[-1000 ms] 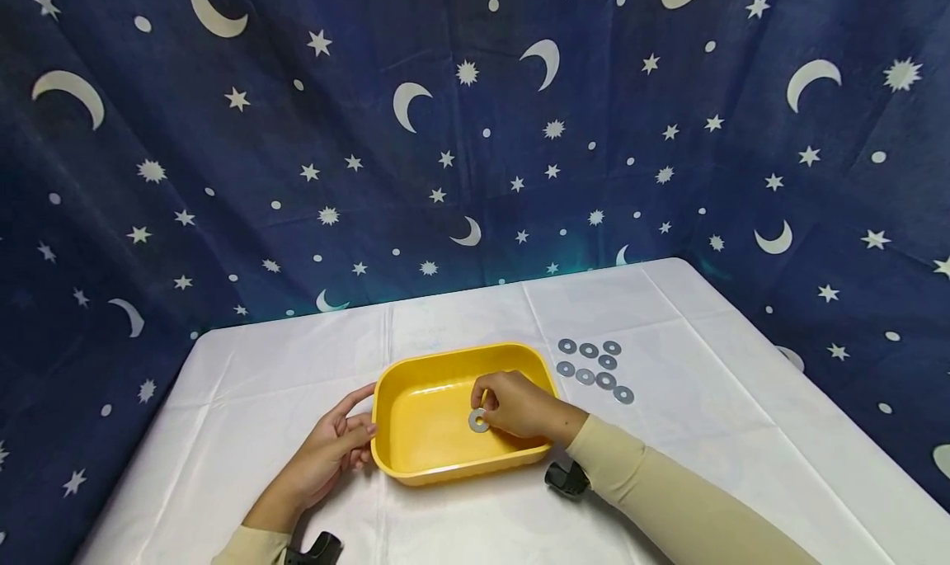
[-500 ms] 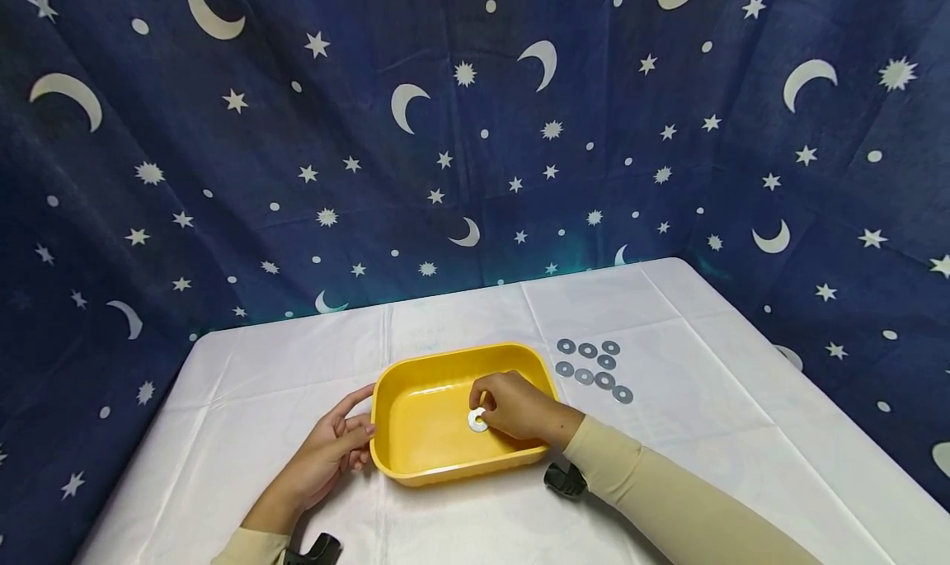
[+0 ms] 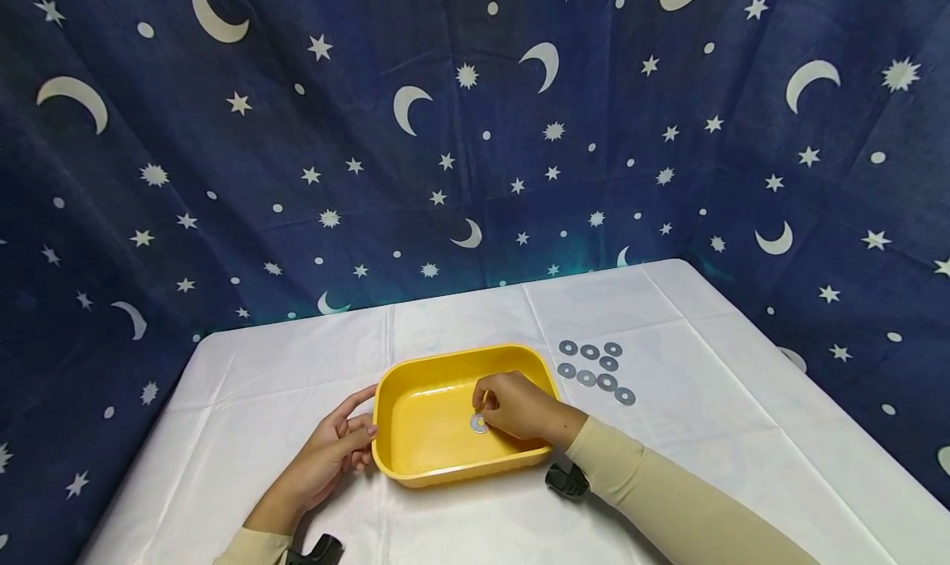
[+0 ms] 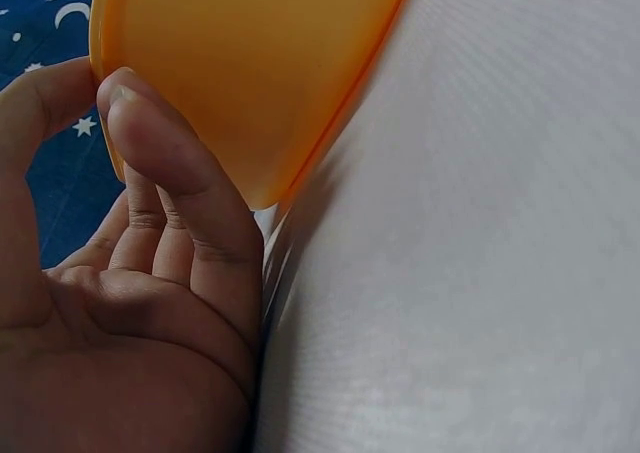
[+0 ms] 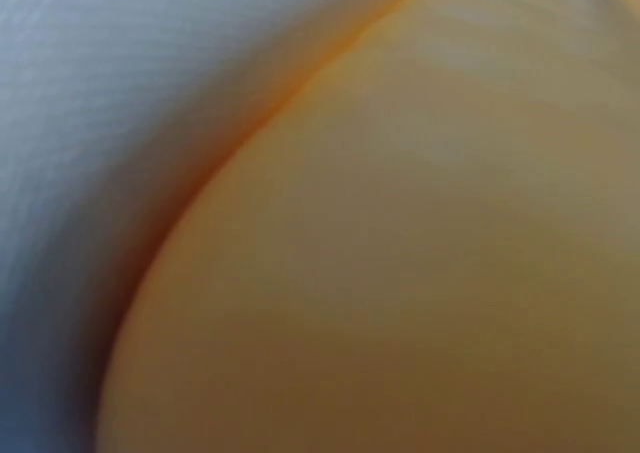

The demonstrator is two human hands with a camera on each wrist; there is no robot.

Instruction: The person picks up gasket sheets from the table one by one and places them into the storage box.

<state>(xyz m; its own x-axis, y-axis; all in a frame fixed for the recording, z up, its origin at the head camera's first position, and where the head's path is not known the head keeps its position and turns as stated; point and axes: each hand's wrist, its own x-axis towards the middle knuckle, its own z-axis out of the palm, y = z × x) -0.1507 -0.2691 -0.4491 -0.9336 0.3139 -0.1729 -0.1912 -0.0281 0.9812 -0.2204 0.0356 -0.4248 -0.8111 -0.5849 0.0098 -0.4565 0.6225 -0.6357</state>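
A yellow plastic tray stands on the white tablecloth, a little left of centre. My right hand reaches into it and pinches a grey metal washer low over the tray floor. My left hand holds the tray's left wall, thumb up at the rim. In the left wrist view the fingers curl against the orange-yellow outer wall. The right wrist view shows only the blurred tray wall and cloth; hand and washer are hidden there.
Several more washers lie in a loose cluster on the cloth just right of the tray. The table ends at a dark blue star-and-moon curtain behind and on both sides. Black camera mounts sit at my wrists.
My right hand has lowered the washer slightly toward the tray floor. The left hand and the tray have stayed put.
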